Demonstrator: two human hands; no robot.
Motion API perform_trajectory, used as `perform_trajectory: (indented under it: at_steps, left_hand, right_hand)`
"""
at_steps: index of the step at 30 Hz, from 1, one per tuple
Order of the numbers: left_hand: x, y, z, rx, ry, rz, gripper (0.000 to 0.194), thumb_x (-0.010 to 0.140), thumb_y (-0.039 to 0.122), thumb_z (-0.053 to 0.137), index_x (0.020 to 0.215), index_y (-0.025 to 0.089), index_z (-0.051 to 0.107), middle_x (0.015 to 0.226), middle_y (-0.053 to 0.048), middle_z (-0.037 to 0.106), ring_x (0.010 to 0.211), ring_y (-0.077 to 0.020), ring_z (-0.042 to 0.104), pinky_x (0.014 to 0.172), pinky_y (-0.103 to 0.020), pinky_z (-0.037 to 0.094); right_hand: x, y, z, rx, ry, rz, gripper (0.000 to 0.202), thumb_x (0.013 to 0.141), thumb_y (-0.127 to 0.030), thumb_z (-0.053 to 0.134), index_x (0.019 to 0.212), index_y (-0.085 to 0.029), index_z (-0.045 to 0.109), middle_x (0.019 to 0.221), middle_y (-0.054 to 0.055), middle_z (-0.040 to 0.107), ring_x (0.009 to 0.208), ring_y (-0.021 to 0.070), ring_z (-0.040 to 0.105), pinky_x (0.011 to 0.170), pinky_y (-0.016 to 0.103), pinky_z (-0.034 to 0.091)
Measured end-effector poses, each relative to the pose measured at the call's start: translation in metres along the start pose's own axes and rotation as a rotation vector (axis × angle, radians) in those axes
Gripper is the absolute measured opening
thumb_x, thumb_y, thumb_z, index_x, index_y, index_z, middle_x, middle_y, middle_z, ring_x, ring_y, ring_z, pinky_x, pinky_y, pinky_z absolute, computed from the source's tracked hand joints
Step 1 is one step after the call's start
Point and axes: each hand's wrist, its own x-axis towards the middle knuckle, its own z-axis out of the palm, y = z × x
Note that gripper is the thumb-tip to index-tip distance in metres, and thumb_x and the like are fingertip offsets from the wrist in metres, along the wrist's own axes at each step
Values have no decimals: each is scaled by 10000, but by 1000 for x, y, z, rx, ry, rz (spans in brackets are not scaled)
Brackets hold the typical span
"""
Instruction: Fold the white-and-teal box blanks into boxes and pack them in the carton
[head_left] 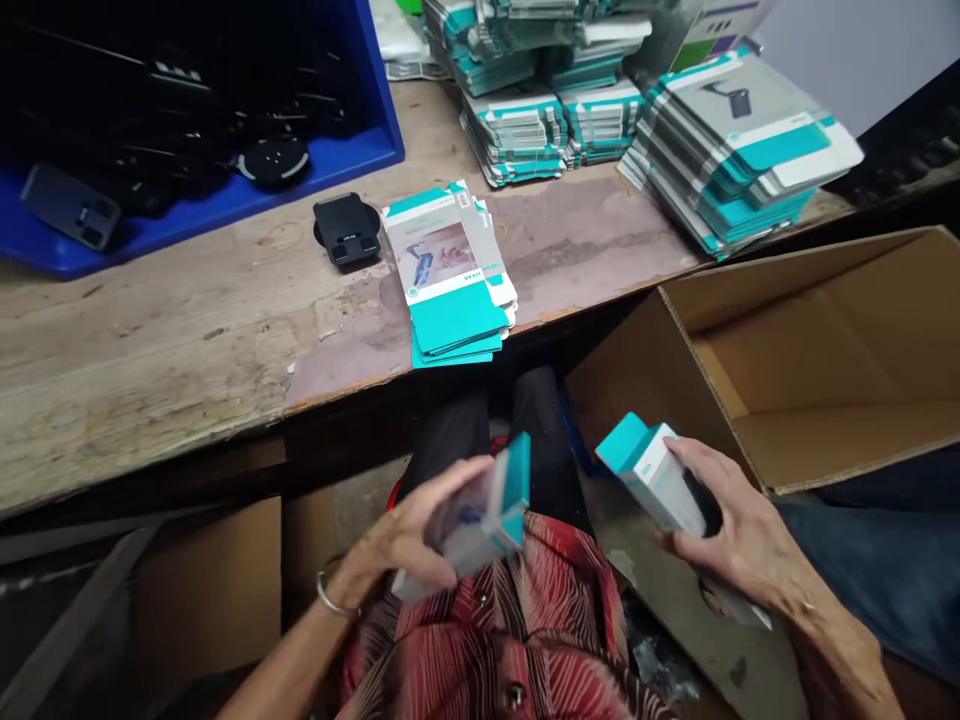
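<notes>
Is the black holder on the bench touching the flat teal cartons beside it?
Apart. The head view shows bare wood between the black holder and the flat cartons.

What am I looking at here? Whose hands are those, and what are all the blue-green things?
The picture comes from a camera worn on a person's head, looking down, so you see that person's own two hands. The left hand holds one small teal-and-white box, a bit blurred. The right hand holds another small box. In front is a worn wooden table. On it lie a pile of flat, unfolded boxes, a black gadget beside it, and more stacks of flat boxes at the back. A blue bin holds dark parts. An open cardboard carton sits on the right.
</notes>
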Motion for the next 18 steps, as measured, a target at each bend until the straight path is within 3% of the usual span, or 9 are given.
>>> perform_trajectory:
  at_steps: [3,7,10,13,16,18]
  left_hand:
    - [3,-7,-29,400,-117,78,1104,466,456,799,1440,170,364,1439,-150,424,1306,-402,383,1110,-553,231]
    - [7,-6,-34,949,-183,153,1054,533,327,728,1461,162,257,1394,-174,403,1262,-375,392,1086,-589,233]
    - [5,-14,-28,1187,-196,239,1009,576,282,676,1461,141,213,1372,-212,381,1235,-378,393,1047,-587,268]
    - [0,-29,-23,1260,-220,281,1016,547,237,642,1448,115,188,1342,-233,381,1205,-391,402,1005,-592,294]
    - [-3,-41,-18,1255,-207,277,988,533,216,612,1428,102,210,1310,-225,398,1167,-381,415,967,-573,324]
    - [-2,-44,-13,1236,-189,263,948,551,222,600,1419,104,238,1292,-214,414,1128,-360,431,945,-557,341]
  right_hand:
    - [-4,-30,12,-38,-167,-327,875,597,-217,640,1417,-243,335,1423,151,404,1232,348,438,981,522,390]
    - [16,-76,42,-36,-321,-573,863,548,-200,604,1376,-140,371,1420,220,373,1202,384,406,970,565,340]
    - [26,-86,74,-47,-339,-640,773,545,-248,614,1274,-55,447,1390,279,376,1177,414,391,950,573,319]
    - [23,-78,101,-6,-329,-665,746,548,-269,613,1236,-31,447,1379,302,371,1197,427,361,946,586,299]
    - [17,-67,112,83,-377,-654,811,557,-278,638,1287,-34,384,1381,293,368,1203,416,364,957,585,295]
    - [19,-65,111,160,-455,-571,869,590,-332,680,1338,-59,330,1353,259,408,1167,377,413,956,556,321]
